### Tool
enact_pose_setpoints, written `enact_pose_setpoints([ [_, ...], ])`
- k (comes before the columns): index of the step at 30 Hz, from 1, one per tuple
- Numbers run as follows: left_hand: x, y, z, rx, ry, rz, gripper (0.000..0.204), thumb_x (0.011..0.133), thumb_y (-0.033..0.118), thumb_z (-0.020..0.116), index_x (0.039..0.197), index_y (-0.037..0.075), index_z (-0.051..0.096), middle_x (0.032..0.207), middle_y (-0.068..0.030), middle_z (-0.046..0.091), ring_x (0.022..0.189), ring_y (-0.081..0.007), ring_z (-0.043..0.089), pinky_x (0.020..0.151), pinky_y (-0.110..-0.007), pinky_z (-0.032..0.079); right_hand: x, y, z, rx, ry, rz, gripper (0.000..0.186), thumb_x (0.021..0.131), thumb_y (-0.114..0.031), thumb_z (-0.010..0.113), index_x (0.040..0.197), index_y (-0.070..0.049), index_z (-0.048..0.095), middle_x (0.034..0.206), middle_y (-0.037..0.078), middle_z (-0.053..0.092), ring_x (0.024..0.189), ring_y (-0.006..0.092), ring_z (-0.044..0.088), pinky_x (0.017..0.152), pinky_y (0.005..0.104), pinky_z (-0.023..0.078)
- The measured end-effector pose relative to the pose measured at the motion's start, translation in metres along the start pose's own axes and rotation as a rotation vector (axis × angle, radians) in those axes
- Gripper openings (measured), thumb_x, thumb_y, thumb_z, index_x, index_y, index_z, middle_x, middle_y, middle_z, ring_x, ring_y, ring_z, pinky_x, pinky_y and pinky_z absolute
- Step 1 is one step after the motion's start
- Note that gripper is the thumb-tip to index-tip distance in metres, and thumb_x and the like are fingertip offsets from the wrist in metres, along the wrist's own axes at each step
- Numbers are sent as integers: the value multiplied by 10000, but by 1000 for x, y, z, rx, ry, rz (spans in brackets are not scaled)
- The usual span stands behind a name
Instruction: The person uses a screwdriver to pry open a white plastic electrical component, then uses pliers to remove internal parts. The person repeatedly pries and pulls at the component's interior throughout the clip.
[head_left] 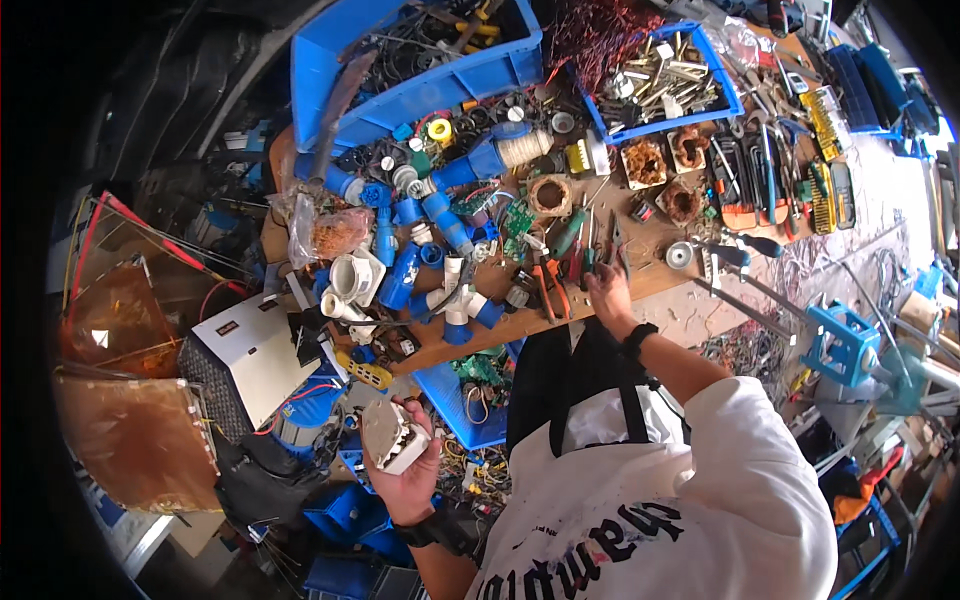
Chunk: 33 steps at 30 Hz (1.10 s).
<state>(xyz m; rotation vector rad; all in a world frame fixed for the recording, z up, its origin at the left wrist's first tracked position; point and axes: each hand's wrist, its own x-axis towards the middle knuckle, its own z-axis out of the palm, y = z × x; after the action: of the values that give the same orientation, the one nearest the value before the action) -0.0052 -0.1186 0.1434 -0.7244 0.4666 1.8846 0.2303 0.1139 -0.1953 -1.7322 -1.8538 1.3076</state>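
So the left hand (408, 492) is clamped on a chunky white housing (388, 432), held off the desk (655, 280), toward the body from its near edge. The housing's broad, flat face is turned up, and the side with dark gaps points right, toward the fingers. It's pretty squat, but the long axis seems to run away from the wearer, tipping slightly left at the far end. That palm is turned up, forearm rising from the lower edge. The right hand (610, 298) reaches forward over the desk, elbow bent, fingers curled at the slim pliers (616, 240), whose nose points away from the wearer; can't tell if it's actually gripping them. Just left of that hand, orange-handled pliers (550, 285) lie with their 2 handles spread toward the body.
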Motion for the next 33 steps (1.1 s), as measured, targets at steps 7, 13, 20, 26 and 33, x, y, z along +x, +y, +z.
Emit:
enact_pose_setpoints([
  [7, 31, 35, 0, 73, 52, -28, 584, 1006, 475, 413, 1376, 24, 413, 1347, -215, 463, 1252, -397, 508, 938, -662, 477, 11, -7, -21, -399, 272, 183, 501, 769, -227, 739, 1187, -44, 532, 1146, 204, 538, 1123, 393, 476, 972, 481, 396],
  [13, 48, 51, 3, 79, 18, -101, 578, 988, 428, 470, 1398, 30, 387, 1358, -182, 429, 1283, -392, 473, 957, -698, 435, 23, 2, -15, -358, 185, 402, 718, 743, -322, 790, 1264, 27, 439, 1211, 285, 489, 1170, 450, 458, 1018, 491, 380],
  [20, 51, 62, 5, 118, 16, -62, 613, 994, 479, 430, 1400, 21, 385, 1352, -205, 445, 1272, -405, 484, 951, -698, 439, 28, -5, -15, -350, 129, 330, 516, 765, -287, 767, 1111, 26, 547, 1042, 202, 604, 1023, 369, 574, 915, 445, 456],
  [26, 50, 47, 30, 169, -42, -29, 684, 994, 567, 351, 1429, 39, 360, 1337, -220, 482, 1237, -408, 512, 921, -688, 462, 33, 19, -22, 72, 145, 281, 313, 852, -236, 681, 1029, -3, 571, 852, 94, 646, 789, 235, 622, 730, 360, 490],
  [33, 38, 7, 66, 244, -235, -55, 715, 997, 575, 325, 1464, 33, 306, 1296, -207, 462, 1202, -396, 511, 913, -690, 468, -15, -89, -100, 333, 48, 29, 448, 918, -283, 643, 1263, -16, 544, 1183, 113, 571, 1157, 187, 516, 972, 325, 427],
])
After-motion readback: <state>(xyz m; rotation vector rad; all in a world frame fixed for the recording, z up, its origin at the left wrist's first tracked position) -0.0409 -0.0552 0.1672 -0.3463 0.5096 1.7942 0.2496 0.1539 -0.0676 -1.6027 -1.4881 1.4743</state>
